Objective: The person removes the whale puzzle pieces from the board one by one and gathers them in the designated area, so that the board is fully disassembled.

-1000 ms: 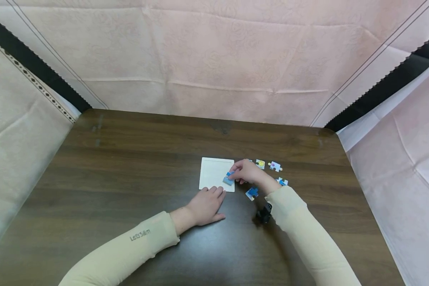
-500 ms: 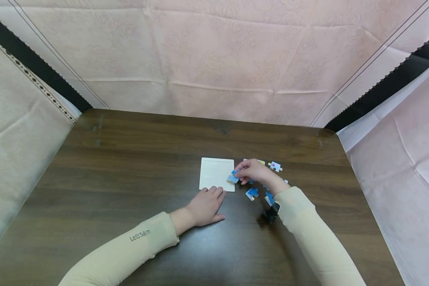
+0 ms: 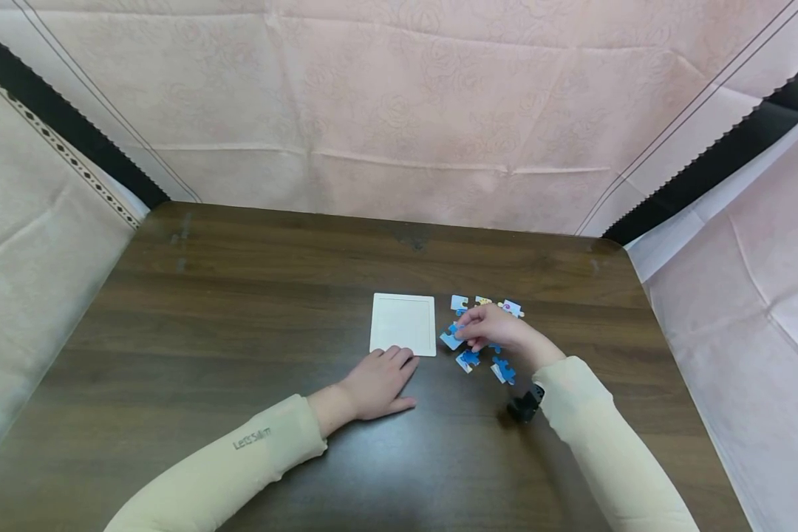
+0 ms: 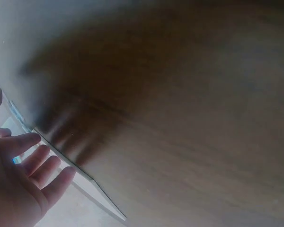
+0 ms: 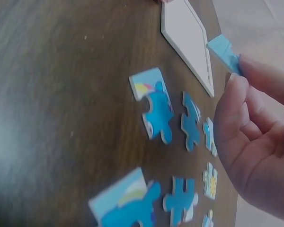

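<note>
My right hand point(image 3: 495, 329) pinches a light blue jigsaw piece point(image 5: 223, 51) between thumb and fingertips, just right of a square white puzzle tray point(image 3: 403, 324). In the right wrist view the piece is held up above the table. My left hand point(image 3: 377, 384) lies with fingers extended, its fingertips at the tray's near edge; the left wrist view shows those spread fingers point(image 4: 57, 187) beside the tray's rim. Several loose jigsaw pieces surround the right hand, among them a blue corner piece point(image 5: 157, 106) and one with a yellow pattern point(image 5: 210, 180). The hand partly covers some of them.
Brown wood-grain table point(image 3: 253, 310) extends around the tray. Pale pink cloth point(image 3: 399, 111) hangs behind its far edge and at both sides. A small black device point(image 3: 525, 406) sits at the right wrist, under the cream sleeve point(image 3: 598, 421).
My right hand has moved right, carrying the jigsaw piece from over the tray's right edge to beside it, among the loose pieces. The left hand stays nearly still.
</note>
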The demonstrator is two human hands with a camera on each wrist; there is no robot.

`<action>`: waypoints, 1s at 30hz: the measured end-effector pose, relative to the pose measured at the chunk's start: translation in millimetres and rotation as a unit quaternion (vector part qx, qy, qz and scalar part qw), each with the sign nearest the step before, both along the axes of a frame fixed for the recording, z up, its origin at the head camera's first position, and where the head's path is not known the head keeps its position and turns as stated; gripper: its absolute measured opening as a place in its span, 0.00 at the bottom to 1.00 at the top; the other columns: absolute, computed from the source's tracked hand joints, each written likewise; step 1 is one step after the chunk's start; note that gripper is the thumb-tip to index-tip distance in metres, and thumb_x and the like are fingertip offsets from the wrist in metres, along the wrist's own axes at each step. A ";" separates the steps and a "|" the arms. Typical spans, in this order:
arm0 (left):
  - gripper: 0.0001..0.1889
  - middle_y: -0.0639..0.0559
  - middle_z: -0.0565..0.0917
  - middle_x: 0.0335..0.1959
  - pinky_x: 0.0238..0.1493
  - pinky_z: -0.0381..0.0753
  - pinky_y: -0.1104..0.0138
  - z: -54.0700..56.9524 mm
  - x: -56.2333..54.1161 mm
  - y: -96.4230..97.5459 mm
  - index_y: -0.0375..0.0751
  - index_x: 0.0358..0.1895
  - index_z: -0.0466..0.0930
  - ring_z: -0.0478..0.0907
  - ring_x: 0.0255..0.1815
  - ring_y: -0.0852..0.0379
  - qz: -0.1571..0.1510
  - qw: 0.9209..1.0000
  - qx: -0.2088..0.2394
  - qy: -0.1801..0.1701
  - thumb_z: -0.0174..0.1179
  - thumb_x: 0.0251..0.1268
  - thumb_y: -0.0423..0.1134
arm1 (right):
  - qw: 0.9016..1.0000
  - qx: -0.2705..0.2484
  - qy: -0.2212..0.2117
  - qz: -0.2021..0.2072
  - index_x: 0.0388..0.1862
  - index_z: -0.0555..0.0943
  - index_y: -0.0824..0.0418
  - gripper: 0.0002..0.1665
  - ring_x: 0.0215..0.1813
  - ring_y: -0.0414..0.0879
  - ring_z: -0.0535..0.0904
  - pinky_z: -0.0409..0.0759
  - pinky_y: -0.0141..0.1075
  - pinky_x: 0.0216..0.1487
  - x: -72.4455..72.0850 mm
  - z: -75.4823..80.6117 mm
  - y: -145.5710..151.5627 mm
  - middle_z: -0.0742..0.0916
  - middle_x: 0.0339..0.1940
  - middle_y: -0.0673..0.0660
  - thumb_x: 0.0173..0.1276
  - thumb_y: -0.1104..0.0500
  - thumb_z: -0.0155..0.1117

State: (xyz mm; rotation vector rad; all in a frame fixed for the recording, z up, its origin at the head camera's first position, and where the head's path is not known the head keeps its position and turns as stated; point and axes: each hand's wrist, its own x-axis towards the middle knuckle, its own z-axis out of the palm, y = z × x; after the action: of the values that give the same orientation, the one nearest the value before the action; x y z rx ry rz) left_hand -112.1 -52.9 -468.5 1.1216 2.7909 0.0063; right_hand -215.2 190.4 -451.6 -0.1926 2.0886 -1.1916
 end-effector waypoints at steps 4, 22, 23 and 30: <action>0.34 0.47 0.70 0.61 0.57 0.72 0.59 -0.5 -0.2 -2.5 0.41 0.65 0.66 0.67 0.61 0.52 0.001 1.000 0.012 -0.013 0.49 0.64 0.62 | 1.000 -0.001 -0.001 0.004 0.43 0.78 0.72 0.15 0.23 0.39 0.75 0.80 0.29 0.29 2.3 3.5 9.2 0.81 0.22 0.49 0.64 0.60 0.63; 0.33 0.48 0.71 0.62 0.56 0.72 0.56 0.8 0.9 -16.5 0.42 0.66 0.66 0.68 0.62 0.52 0.019 0.999 0.024 -0.034 0.49 0.65 0.61 | 0.999 -0.032 -0.013 -0.021 0.47 0.75 0.76 0.18 0.25 0.38 0.74 0.80 0.30 0.33 11.8 11.0 59.7 0.79 0.25 0.50 0.66 0.61 0.60; 0.33 0.48 0.71 0.62 0.56 0.72 0.56 1.0 1.6 -17.5 0.42 0.66 0.66 0.68 0.62 0.52 0.019 0.999 0.025 -0.033 0.49 0.65 0.61 | 0.999 -0.032 -0.015 -0.021 0.47 0.74 0.76 0.18 0.25 0.37 0.75 0.80 0.30 0.33 12.7 11.3 62.7 0.79 0.25 0.50 0.66 0.61 0.59; 0.33 0.48 0.72 0.62 0.57 0.71 0.55 2.5 6.0 -25.4 0.42 0.66 0.67 0.69 0.62 0.52 0.023 0.999 0.029 -0.031 0.49 0.65 0.61 | 0.999 -0.032 -0.029 -0.013 0.43 0.75 0.72 0.15 0.25 0.37 0.75 0.81 0.31 0.33 20.2 8.7 89.0 0.81 0.24 0.49 0.66 0.60 0.60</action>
State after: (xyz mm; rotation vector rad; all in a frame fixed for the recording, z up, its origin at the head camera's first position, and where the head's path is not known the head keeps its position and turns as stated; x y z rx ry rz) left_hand -106.1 -78.3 -466.0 1.0514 2.7761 0.1248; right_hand -195.0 279.4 -442.9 -0.1583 2.0102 -1.2668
